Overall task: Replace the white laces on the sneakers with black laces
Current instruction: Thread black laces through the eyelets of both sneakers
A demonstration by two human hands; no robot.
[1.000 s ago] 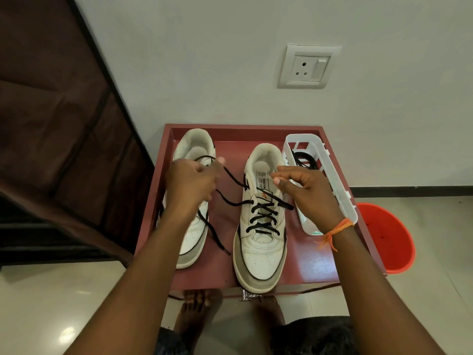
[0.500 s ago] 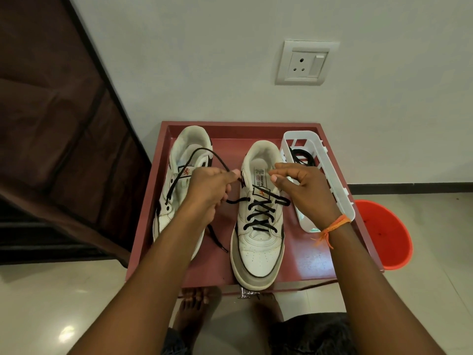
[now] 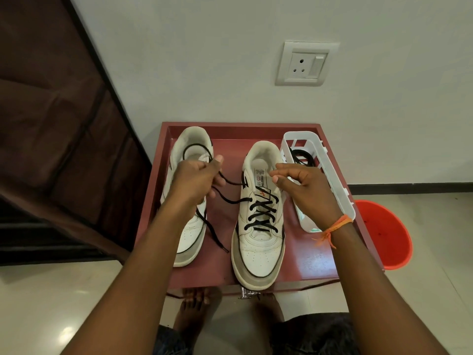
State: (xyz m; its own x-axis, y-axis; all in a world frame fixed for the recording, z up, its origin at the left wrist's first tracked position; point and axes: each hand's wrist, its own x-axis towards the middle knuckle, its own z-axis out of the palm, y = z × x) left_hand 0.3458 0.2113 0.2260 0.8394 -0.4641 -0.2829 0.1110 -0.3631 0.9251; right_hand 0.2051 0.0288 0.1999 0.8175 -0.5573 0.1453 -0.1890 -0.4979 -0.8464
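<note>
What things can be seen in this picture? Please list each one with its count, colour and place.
sneakers: two, white, side by side on the table.
black lace: one, crossed through the right sneaker, its loose end running to the left hand.
basket: one, white, right side of the table, with a black lace coil inside.
table: one, reddish, against the wall.
bucket: one, orange, on the floor to the right of the table.
socket: one, white, on the wall.
curtain: one, dark brown, at the left.
left hand: fingers hold the black lace above the left sneaker.
right hand: fingers curled beside the right sneaker's tongue; orange thread on the wrist.
feet: bare, under the table.
</note>
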